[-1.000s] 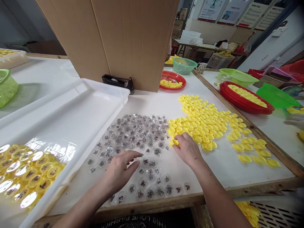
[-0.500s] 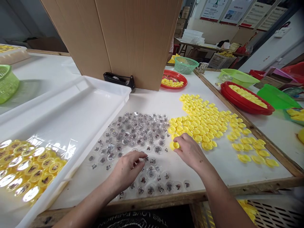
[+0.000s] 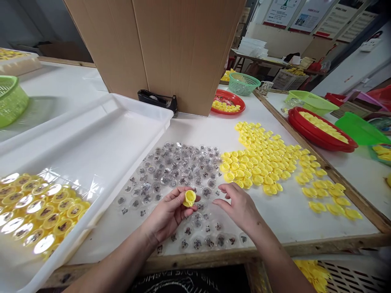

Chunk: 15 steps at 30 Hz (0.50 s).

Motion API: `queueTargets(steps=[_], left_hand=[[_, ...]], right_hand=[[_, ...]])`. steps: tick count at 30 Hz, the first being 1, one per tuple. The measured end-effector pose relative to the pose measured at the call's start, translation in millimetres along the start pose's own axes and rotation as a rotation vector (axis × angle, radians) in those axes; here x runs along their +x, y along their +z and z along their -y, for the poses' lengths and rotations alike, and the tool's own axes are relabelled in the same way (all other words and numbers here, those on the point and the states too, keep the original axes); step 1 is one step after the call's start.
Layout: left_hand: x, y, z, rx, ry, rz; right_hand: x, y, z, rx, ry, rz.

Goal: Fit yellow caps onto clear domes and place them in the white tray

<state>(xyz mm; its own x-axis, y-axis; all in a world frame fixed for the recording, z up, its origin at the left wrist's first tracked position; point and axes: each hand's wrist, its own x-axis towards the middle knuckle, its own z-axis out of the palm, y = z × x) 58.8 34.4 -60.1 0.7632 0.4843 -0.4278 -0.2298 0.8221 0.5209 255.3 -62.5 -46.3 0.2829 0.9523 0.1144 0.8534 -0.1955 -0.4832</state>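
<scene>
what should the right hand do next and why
Probably the right hand should pick up a nearby clear dome and fit it onto the yellow cap in the left hand. The right hand is open and empty beside the domes, and the white tray holds yellow pieces already paired with domes.

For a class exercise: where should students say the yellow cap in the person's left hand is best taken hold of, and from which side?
Probably by its rim, pinched from above with the right hand. The yellow cap sits in the left hand, its hollow end seeming to face up, so the upper rim stands free of the fingers.
</scene>
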Motion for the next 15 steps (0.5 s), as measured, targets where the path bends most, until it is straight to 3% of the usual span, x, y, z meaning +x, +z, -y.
queueTargets(steps=[3,7,11,13,15], left_hand=[[1,-3.1,-3,0.008,0.016,0.001],[2,-4.8,0,0.033,0.036,0.004],[4,-5.6,1,0.050,0.058,-0.002],[4,-5.4,1,0.049,0.055,0.006],[4,-5.2,1,0.051,0.045,0.023]], right_hand=[[3,11,-19,-0.095,0.061,-0.005],[6,20,-26,0.013,0.082,-0.026],[3,12,-27,0.168,0.122,-0.005],[1,6,-20,0.340,0.169,0.045],[0,1,-7,0.667,0.256,0.117]])
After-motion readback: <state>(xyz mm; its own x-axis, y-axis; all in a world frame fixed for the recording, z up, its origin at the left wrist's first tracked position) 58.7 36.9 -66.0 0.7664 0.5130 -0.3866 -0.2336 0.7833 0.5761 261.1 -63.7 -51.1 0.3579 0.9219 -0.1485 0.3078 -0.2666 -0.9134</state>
